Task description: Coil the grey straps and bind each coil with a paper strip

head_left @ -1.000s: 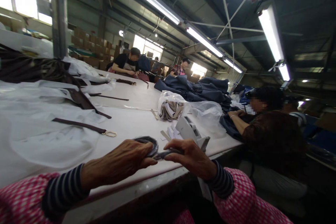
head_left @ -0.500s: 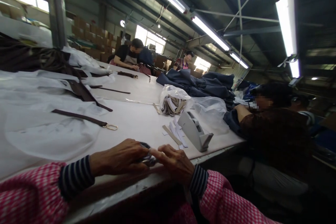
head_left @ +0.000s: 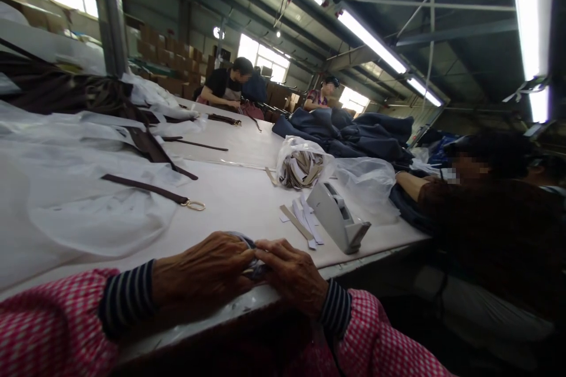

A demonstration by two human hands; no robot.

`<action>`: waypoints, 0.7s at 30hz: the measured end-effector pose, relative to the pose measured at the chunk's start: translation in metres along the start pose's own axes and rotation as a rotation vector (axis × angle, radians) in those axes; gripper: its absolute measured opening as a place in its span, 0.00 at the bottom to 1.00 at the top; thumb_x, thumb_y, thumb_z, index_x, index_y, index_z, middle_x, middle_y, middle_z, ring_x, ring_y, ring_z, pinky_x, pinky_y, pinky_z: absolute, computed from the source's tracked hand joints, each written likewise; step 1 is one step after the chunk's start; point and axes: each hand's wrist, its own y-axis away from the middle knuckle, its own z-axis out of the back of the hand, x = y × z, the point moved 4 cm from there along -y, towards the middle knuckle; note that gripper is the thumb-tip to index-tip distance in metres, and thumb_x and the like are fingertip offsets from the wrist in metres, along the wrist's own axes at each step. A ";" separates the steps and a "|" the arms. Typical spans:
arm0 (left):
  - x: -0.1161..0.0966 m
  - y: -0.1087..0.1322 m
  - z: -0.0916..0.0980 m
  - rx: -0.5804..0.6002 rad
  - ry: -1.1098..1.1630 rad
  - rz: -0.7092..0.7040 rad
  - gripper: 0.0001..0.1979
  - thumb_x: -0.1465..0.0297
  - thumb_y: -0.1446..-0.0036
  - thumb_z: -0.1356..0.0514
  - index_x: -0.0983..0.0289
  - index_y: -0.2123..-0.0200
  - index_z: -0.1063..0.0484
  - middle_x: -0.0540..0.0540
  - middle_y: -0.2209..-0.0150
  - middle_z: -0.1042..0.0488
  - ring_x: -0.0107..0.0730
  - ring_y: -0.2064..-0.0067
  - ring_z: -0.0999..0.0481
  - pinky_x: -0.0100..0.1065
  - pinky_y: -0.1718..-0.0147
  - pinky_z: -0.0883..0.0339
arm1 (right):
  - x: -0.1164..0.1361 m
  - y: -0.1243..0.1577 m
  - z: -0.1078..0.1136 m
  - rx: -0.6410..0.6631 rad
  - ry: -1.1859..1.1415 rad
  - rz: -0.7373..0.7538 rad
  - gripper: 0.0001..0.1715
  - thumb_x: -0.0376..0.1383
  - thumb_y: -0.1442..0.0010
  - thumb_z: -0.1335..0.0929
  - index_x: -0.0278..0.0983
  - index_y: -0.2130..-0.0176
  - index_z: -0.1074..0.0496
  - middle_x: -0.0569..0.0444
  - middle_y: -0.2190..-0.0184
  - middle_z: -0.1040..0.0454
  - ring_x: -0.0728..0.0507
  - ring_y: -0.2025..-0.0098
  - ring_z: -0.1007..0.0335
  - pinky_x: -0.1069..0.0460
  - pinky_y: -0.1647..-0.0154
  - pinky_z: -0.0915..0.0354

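At the table's near edge, my left hand (head_left: 210, 265) and my right hand (head_left: 292, 274) meet with fingertips almost together. Between them is a small grey, shiny wrapped piece (head_left: 256, 269), mostly hidden by my fingers; its kind is unclear. Both hands are closed on it. Beyond my left hand lies a dark brown strap (head_left: 144, 187) with a gold oval ring (head_left: 194, 205) at its end. A grey tape dispenser (head_left: 338, 218) stands to the right of my right hand. Loose beige and white paper strips (head_left: 303, 224) lie beside it.
A clear plastic bag (head_left: 303, 165) full of strips sits behind the dispenser. Dark blue fabric (head_left: 345, 129) is heaped at the far side. White sheeting (head_left: 97, 218) and brown straps (head_left: 66, 88) cover the left. A co-worker (head_left: 481, 206) leans in at the right; two people work farther back.
The view has shifted, so the surroundings appear slightly farther right. My hands stay together on the grey piece, with the right fingers drawn a little closer over it.
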 end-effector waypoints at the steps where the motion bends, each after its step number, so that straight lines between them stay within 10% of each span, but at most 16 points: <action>1: 0.001 -0.001 0.002 0.008 0.000 0.001 0.08 0.62 0.33 0.44 0.60 0.57 0.33 0.53 0.63 0.23 0.39 0.67 0.25 0.37 0.67 0.40 | 0.001 -0.001 0.001 0.002 -0.006 -0.002 0.26 0.34 0.29 0.35 0.40 0.35 0.39 0.49 0.36 0.33 0.40 0.40 0.36 0.45 0.36 0.35; 21: -0.010 0.013 -0.003 -0.173 -0.157 -0.018 0.10 0.63 0.28 0.47 0.63 0.58 0.32 0.56 0.62 0.27 0.39 0.62 0.31 0.39 0.62 0.39 | 0.003 -0.009 -0.002 0.160 0.130 -0.008 0.25 0.35 0.27 0.38 0.43 0.34 0.41 0.50 0.48 0.27 0.41 0.48 0.36 0.47 0.46 0.31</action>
